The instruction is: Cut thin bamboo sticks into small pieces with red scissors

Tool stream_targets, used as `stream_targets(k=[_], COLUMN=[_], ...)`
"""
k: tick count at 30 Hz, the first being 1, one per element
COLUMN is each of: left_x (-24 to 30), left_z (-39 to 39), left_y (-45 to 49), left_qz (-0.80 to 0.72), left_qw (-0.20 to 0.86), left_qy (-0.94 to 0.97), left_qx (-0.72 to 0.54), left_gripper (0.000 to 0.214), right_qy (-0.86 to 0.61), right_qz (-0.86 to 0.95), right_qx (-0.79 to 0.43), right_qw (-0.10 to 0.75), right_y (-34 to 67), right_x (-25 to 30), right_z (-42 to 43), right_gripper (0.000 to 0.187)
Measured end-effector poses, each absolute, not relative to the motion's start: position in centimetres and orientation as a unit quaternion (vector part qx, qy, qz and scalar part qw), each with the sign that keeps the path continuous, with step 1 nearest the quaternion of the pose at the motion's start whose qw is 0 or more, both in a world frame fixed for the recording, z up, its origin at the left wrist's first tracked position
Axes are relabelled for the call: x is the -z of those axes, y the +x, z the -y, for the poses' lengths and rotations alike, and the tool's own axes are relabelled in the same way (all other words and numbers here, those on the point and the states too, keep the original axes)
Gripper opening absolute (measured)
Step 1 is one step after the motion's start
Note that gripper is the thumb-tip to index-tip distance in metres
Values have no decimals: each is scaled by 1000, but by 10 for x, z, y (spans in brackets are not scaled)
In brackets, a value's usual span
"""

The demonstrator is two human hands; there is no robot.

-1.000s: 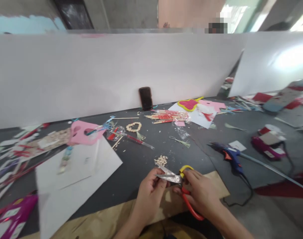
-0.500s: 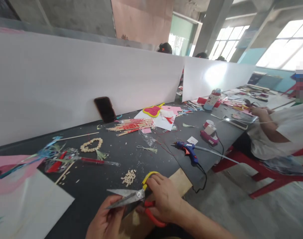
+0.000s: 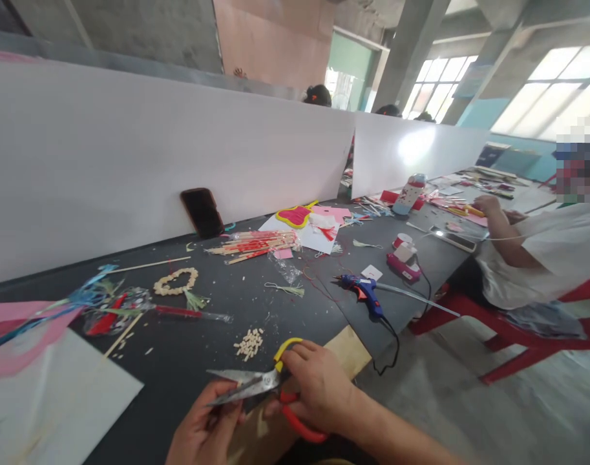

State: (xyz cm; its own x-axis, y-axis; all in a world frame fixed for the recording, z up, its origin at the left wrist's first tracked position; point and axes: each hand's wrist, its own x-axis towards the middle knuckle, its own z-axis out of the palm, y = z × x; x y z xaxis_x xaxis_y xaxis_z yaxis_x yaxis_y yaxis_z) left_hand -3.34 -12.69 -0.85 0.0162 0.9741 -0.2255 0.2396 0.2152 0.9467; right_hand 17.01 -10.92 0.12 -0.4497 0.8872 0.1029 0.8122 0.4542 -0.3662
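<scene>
My right hand (image 3: 321, 391) grips the yellow and red handles of a pair of scissors (image 3: 260, 382), whose steel blades point left. My left hand (image 3: 205, 429) sits at the bottom edge under the blades, its fingers pinched up against them; what it pinches is too small to make out. Both hands hover over a sheet of brown cardboard (image 3: 346, 352) at the near edge of the dark table (image 3: 256, 310). A small pile of pale beads (image 3: 249, 343) lies just beyond the scissors.
A blue glue gun (image 3: 365, 294) with a black cord lies to the right. A bead heart (image 3: 175, 281), red sticks (image 3: 253, 244), white paper (image 3: 57, 400) and a dark phone (image 3: 201, 212) leaning on the white partition (image 3: 130, 155) fill the table. Another person (image 3: 537, 252) sits at right.
The view swung right during the first half second, bringing the seated person into sight, then barely moved. My hands keep the scissors, now lower and further left in view.
</scene>
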Motion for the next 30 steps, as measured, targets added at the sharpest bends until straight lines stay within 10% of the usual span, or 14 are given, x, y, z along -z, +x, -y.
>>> stream_targets(k=[30], left_x=[-23], left_z=[125], left_y=[-18], left_qz=[-550], left_qw=[529], left_qy=[484], left_qx=[-428], left_gripper=[13], right_qy=[-464], right_qz=[866], right_qx=[-55], right_qw=[181], right_y=[171], right_x=[-11], right_z=[104], right_gripper=[23])
